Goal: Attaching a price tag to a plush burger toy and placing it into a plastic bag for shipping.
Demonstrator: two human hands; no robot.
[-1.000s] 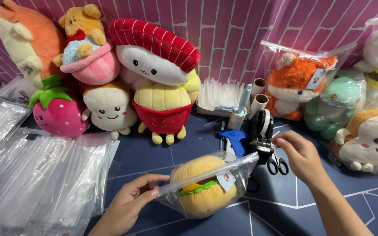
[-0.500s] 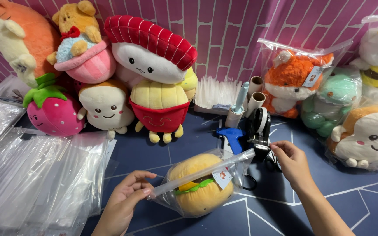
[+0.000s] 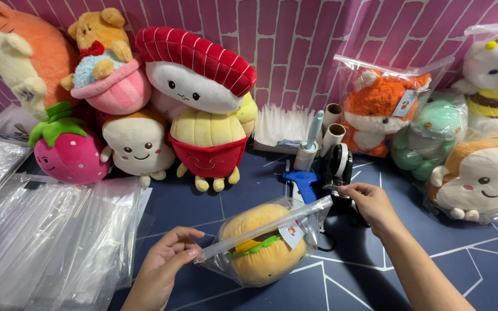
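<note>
A burger plush [image 3: 259,245] lies inside a clear plastic bag [image 3: 312,216] on the dark blue table. My left hand [image 3: 167,259] pinches the bag's folded top edge at its left end. My right hand [image 3: 370,203] is off the bag and reaches to the black tape dispenser [image 3: 339,166], fingertips pinching the loose end of the tape. A small paper tag [image 3: 291,234] hangs on the plush inside the bag.
Loose plush toys [image 3: 197,103] stand along the pink brick wall at the back. Bagged plush toys [image 3: 433,126] sit at the right. A stack of clear bags [image 3: 47,242] lies at the left. A blue tagging gun [image 3: 304,183], a lint roller [image 3: 309,147] and scissors are beside the dispenser.
My right hand let go of the bag's right end and moved up to the tape dispenser. My left hand stays on the bag's folded edge.
</note>
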